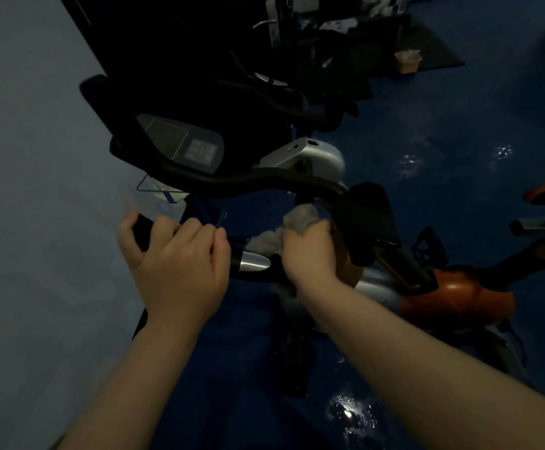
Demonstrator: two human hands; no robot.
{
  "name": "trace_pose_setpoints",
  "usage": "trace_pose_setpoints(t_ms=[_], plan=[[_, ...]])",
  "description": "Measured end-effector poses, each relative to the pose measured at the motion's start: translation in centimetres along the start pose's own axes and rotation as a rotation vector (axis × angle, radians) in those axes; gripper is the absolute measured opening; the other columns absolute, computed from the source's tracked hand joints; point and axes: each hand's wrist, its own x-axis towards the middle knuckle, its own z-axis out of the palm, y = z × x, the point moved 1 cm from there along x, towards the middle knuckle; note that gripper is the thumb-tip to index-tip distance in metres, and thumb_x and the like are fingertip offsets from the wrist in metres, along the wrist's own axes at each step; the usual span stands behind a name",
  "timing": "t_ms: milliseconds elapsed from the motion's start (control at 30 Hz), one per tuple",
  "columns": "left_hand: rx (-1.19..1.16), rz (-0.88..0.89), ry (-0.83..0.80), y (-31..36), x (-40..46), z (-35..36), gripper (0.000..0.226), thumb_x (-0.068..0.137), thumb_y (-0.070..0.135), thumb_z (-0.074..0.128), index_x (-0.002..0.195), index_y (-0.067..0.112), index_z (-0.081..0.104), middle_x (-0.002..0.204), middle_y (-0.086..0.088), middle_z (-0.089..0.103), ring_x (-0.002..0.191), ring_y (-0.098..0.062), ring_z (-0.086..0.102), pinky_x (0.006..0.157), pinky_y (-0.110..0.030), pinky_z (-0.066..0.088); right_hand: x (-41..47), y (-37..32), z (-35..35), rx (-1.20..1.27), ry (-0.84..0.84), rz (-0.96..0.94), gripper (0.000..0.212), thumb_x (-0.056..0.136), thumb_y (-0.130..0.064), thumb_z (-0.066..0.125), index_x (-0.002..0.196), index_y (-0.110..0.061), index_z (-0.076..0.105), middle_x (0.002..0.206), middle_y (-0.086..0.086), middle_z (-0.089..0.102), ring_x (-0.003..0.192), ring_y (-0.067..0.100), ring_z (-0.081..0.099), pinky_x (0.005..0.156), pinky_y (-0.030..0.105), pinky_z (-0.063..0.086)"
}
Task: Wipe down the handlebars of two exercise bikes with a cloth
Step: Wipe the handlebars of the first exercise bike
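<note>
The left hand wraps the handlebar end by the wall. Just right of it, the right hand clenches a grey cloth against the handlebar, blue floor open beyond.

L hand & R hand w/ cloth on handlebar; console behind.

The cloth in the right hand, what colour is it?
Light grey cloth, fluffy, seen in the head view.

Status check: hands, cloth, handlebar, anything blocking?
Left hand gripping the handlebar, steadying. Right hand closed on grey cloth, pressed to the bar. Black saddle close beside right hand; nothing blocking.
</note>
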Motion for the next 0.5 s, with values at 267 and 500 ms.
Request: trace_pose_setpoints(t_ms=[267,500], plan=[[-0.033,-0.028,-0.095,0.4,0.0,-1.0,0.046,0.099,0.026,0.038,0.063,0.010,0.063,0.060,0.000,0.058,0.076,-0.023,0.051,0.108,-0.050,0.021,0.2,-1.5,-0.4,-0.216,-0.002,-0.044,0.041,0.100,-0.028,0.041,0.128,0.000,0.036,0.127,0.017,0.051,0.114,0.031,0.051,0.078,0.028,0.035],[-0.186,-0.032,-0.232,0.6,-0.8,-1.6,0.039,0.100,0.027,0.035,0.081,0.017,0.067,0.077,0.002,0.061,0.094,-0.022,0.050,0.115,-0.053,0.001,-6.9,3.0,-0.3,0.023,0.045,-0.126,0.024,0.099,-0.038,0.037,0.106,-0.015,0.039,0.084,-0.008,0.052,0.073,0.008,0.052,0.063,0.024,0.041]])
